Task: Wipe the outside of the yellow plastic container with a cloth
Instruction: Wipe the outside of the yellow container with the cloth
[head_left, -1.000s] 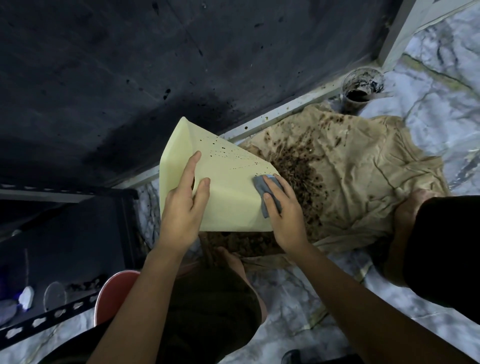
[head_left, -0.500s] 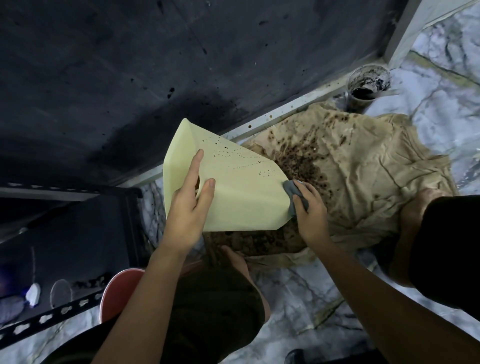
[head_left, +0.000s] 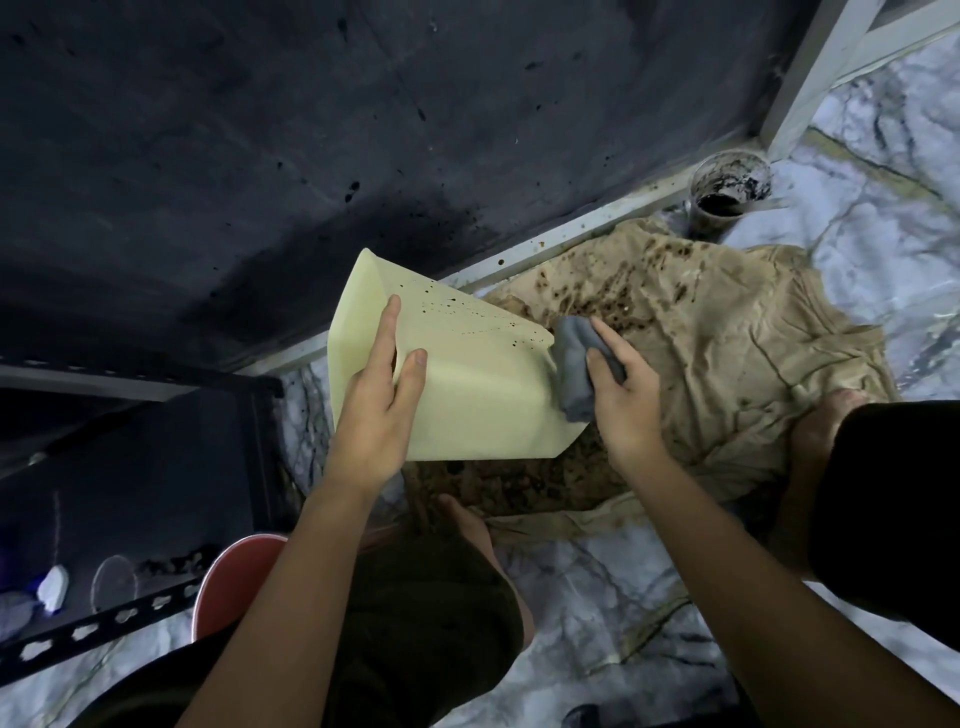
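Observation:
The pale yellow plastic container (head_left: 478, 395) is held tilted above the floor, its flat side facing me, with dark specks near its upper edge. My left hand (head_left: 376, 410) holds it from the left, fingers lying over its side and rim. My right hand (head_left: 621, 397) grips a folded grey cloth (head_left: 571, 371) and presses it against the container's right edge.
A stained tan sheet (head_left: 727, 364) covered with dark soil lies on the marble floor (head_left: 597, 587) under the container. A dirty cup (head_left: 727, 189) stands at the back right by a white frame. A dark wall, a black metal rack (head_left: 119, 618) and a red bowl (head_left: 228, 582) are at left.
My right hand has slid the cloth from the container's face rightward to its right edge. The left hand keeps its hold.

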